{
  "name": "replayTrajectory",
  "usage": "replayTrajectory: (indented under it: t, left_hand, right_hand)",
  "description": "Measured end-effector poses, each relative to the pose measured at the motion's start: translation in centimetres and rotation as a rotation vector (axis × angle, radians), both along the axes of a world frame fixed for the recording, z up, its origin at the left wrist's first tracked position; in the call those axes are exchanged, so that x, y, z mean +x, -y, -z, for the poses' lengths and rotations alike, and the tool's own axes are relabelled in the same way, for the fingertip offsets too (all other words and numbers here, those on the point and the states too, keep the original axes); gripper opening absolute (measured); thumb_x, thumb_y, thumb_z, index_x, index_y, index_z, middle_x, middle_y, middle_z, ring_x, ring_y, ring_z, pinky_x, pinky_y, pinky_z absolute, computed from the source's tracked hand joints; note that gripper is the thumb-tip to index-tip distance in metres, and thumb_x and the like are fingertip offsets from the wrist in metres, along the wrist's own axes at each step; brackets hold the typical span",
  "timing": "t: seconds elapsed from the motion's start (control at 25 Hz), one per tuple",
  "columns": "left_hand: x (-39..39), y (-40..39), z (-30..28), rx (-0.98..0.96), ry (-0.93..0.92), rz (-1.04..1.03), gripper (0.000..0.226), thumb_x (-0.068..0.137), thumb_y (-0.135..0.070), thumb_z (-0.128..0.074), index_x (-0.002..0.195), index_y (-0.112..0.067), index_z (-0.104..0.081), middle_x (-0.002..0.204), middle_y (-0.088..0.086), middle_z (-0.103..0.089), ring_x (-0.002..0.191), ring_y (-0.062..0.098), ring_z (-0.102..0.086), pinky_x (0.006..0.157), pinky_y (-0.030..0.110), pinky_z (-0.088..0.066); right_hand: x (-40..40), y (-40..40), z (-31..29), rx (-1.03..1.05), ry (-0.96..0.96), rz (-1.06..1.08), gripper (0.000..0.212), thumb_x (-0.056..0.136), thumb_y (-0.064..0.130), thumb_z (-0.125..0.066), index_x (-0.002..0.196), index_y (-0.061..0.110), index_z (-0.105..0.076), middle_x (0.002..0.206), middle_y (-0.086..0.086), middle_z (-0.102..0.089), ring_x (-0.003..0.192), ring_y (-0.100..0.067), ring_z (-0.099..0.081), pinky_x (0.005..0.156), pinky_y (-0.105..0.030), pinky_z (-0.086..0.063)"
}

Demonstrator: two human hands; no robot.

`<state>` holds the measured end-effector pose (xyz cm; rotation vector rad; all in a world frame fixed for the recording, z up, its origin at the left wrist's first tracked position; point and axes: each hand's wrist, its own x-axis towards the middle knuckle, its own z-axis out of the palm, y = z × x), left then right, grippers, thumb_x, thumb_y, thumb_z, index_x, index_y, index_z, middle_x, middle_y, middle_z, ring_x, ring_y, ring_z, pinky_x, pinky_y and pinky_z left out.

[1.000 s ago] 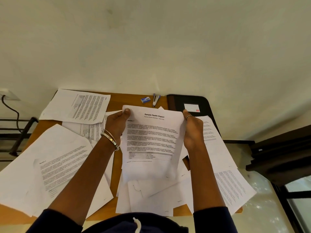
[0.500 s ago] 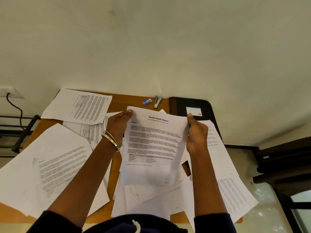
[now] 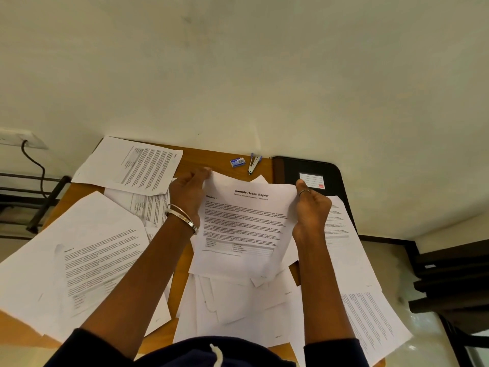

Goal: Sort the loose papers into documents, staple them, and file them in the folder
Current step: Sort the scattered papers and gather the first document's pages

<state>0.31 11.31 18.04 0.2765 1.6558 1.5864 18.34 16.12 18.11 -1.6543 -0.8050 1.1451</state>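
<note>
A: Where is there room on the desk (image 3: 222, 157)?

B: Only a bare brown strip at the far edge, by the wall. A small blue box (image 3: 237, 162) and the stapler (image 3: 254, 164) lie there, just beside each other. The black folder (image 3: 312, 170) sits at the far right corner. Loose papers (image 3: 87, 250) cover the rest, and some hang over the left and right edges.

A: What can't you see well?

B: The small print is too blurry to read. The arms hide part of the papers under them.

A: And the sheet being held?

B: The top sheet (image 3: 246, 223) is white. It says "Sample Health Report" and has a small table low down. It is held up over the middle pile. The left hand (image 3: 188, 197) pinches its top left corner. The right hand (image 3: 312, 207) grips its right edge. The hands are apart.
</note>
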Motion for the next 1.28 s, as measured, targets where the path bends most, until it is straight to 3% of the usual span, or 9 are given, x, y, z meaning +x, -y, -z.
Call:
replayTrajectory:
  t: [0.16,0.32,0.4,0.72,0.88,1.08,1.16,1.28]
  left_hand:
    - [-0.5,-0.5,-0.3,-0.012,0.039,-0.014,0.023,0.085,-0.019,-0.064,0.065,-0.023,-0.053,0.071,-0.004,-0.050,0.070,0.014,-0.046,0.077,0.037,-0.041]
    - [-1.1,-0.9,0.1,-0.077,0.109,-0.013,0.018,0.089,-0.023,-0.058,0.074,-0.024,-0.047,0.072,0.000,-0.048,0.069,0.018,-0.047,0.061,0.029,-0.038]
    - [-1.5,-1.0,0.4,-0.111,0.106,-0.014,0.020,0.090,-0.025,-0.055,0.073,-0.025,-0.044,0.072,0.000,-0.047,0.067,0.017,-0.046,0.059,0.028,-0.037]
    - [-3.0,-0.4,0.9,-0.152,0.149,-0.004,0.012,0.087,-0.028,-0.059,0.080,-0.023,-0.050,0.075,0.001,-0.053,0.070,0.021,-0.051,0.071,0.036,-0.044]
    - [-3.8,-0.3,1.1,-0.162,0.177,0.005,0.015,0.087,-0.025,-0.058,0.099,-0.020,-0.050,0.077,0.002,-0.053,0.073,0.021,-0.051,0.074,0.039,-0.043]
    - [-4.9,0.1,1.4,-0.134,0.176,0.001,0.006,0.086,-0.027,-0.059,0.088,-0.025,-0.053,0.079,0.002,-0.058,0.078,0.025,-0.055,0.075,0.039,-0.045]
    - [-5.1,0.3,1.6,-0.120,0.150,0.060,0.015,0.089,-0.039,-0.055,0.083,-0.024,-0.056,0.081,0.003,-0.060,0.084,0.029,-0.057,0.080,0.041,-0.047]
    - [-5.9,1.3,2.2,0.038,0.112,0.363,0.045,0.081,-0.069,-0.044,0.091,-0.029,-0.064,0.096,0.001,-0.069,0.094,0.026,-0.063,0.083,0.045,-0.050]
  right_hand:
    - [-0.4,-0.1,0.1,0.002,0.005,0.032,0.031,0.092,0.030,-0.061,0.064,0.019,-0.053,0.069,0.005,-0.055,0.065,-0.011,-0.051,0.061,-0.024,-0.042]
    - [-1.0,0.1,0.2,-0.003,-0.014,0.038,0.032,0.092,0.032,-0.061,0.065,0.018,-0.053,0.069,0.005,-0.056,0.065,-0.011,-0.051,0.064,-0.027,-0.043]
    - [-1.3,0.4,-0.1,0.010,-0.017,0.029,0.031,0.092,0.031,-0.060,0.065,0.018,-0.054,0.068,0.006,-0.056,0.065,-0.010,-0.051,0.060,-0.023,-0.041]
    - [-2.3,1.0,-0.2,0.004,0.003,0.055,0.029,0.092,0.032,-0.061,0.066,0.021,-0.054,0.072,0.007,-0.055,0.068,-0.010,-0.050,0.071,-0.030,-0.042]
    - [-2.9,1.3,0.0,0.016,0.001,0.019,0.031,0.093,0.035,-0.059,0.066,0.020,-0.054,0.071,0.006,-0.056,0.070,-0.010,-0.051,0.065,-0.026,-0.042]
    - [-3.2,2.1,0.0,0.063,-0.040,0.008,0.021,0.091,0.026,-0.063,0.070,0.025,-0.057,0.078,0.009,-0.057,0.075,-0.009,-0.053,0.068,-0.024,-0.044]
    - [-3.4,2.1,0.2,0.052,-0.043,0.078,0.022,0.090,0.024,-0.064,0.070,0.024,-0.055,0.078,0.008,-0.055,0.072,-0.008,-0.051,0.063,-0.023,-0.043]
    - [-3.3,2.3,0.7,0.026,-0.021,0.185,0.026,0.089,0.026,-0.066,0.067,0.019,-0.054,0.075,0.004,-0.056,0.072,-0.013,-0.053,0.072,-0.032,-0.047]
